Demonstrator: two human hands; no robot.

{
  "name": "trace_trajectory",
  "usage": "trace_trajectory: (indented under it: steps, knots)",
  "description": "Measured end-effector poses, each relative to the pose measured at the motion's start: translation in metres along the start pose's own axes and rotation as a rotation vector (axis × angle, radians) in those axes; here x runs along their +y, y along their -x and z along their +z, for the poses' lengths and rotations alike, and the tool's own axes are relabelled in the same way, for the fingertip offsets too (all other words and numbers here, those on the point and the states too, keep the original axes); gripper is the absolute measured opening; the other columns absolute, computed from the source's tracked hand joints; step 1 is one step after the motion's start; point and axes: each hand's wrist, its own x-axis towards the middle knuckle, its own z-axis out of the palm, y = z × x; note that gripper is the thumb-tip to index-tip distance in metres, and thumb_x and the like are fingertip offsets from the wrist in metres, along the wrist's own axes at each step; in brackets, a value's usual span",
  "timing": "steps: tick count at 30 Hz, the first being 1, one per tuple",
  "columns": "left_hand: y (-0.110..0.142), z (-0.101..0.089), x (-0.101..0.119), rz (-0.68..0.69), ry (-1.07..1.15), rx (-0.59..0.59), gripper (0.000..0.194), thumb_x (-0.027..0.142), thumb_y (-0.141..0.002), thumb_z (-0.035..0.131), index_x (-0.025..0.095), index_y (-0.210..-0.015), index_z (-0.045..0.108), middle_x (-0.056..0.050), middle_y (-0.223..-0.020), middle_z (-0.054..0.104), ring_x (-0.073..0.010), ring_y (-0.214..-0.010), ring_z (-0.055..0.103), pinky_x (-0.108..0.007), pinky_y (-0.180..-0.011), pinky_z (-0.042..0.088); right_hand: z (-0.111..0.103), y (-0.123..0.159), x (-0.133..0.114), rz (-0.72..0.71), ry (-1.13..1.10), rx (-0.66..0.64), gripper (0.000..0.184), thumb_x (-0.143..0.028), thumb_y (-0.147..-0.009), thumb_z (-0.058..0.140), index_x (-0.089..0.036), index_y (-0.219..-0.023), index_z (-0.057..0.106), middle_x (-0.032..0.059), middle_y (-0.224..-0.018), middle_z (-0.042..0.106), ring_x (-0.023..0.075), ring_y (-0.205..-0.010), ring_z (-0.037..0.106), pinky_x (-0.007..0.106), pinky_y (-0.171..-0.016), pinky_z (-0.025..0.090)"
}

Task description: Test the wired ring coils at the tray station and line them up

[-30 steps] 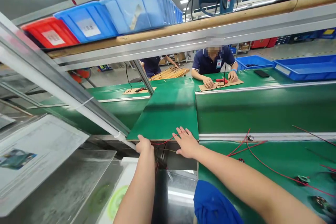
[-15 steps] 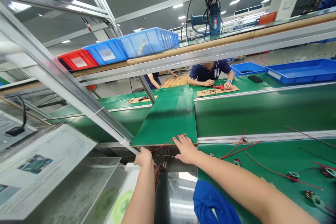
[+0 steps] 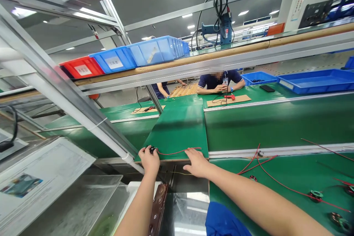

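Note:
My left hand (image 3: 149,160) is closed around a small dark coil part (image 3: 152,149) at the near edge of the raised green board (image 3: 179,129). Its fingers hide most of the part. A thin red wire (image 3: 173,153) runs from it to the right along the board. Beyond that, my right hand (image 3: 195,163) rests at the same edge, palm down, fingers stretched out and fingertips touching the wire near its free end. More small wound coils (image 3: 315,195) with red leads lie on the green bench to the right.
Below my hands are a brown holed strip (image 3: 158,210) and a shiny metal surface (image 3: 186,214). A slanted metal post (image 3: 118,143) stands close left of my left hand. Blue cloth (image 3: 224,221) lies near right. Across the bench, a person (image 3: 219,82) sits behind a red tool (image 3: 230,97).
My left hand has moved up onto the board's edge, bringing the dark coil into view. The red wire now lies flatter along the board. My right hand's fingers have drawn closer together.

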Motion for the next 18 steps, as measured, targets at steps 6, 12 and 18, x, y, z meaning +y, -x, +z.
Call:
trace_trajectory:
  steps: [6,12,18]
  knots:
    - [-0.044,0.019,-0.010,0.165,-0.114,-0.241,0.037,0.014,-0.088,0.051,0.007,-0.123,0.063,-0.022,-0.131,0.052,-0.0368,-0.125,0.054,-0.052,-0.111,0.043,-0.020,0.017,0.002,0.030,0.066,0.033,0.038,-0.033,-0.091,0.066,-0.015,-0.124,0.066,0.0133,-0.124,0.067,0.0304,-0.121,0.056,0.046,-0.103,0.043]
    - [-0.050,0.015,-0.020,0.256,-0.196,-0.313,0.045,0.020,-0.090,0.051,0.008,-0.134,0.055,-0.023,-0.143,0.044,-0.0361,-0.136,0.045,-0.048,-0.115,0.039,-0.043,0.063,0.000,-0.032,-0.001,0.054,0.030,-0.029,-0.092,0.064,-0.018,-0.119,0.068,0.0096,-0.116,0.070,0.0248,-0.111,0.061,0.039,-0.101,0.045]
    - [-0.036,-0.001,-0.018,0.284,-0.246,-0.298,0.068,0.030,-0.089,0.057,0.003,-0.147,0.035,-0.029,-0.148,0.032,-0.0404,-0.141,0.036,-0.052,-0.113,0.041,-0.043,0.184,0.014,-0.024,-0.134,0.047,0.042,-0.044,-0.094,0.059,-0.026,-0.131,0.063,0.0115,-0.129,0.065,0.0267,-0.122,0.057,0.045,-0.111,0.041]
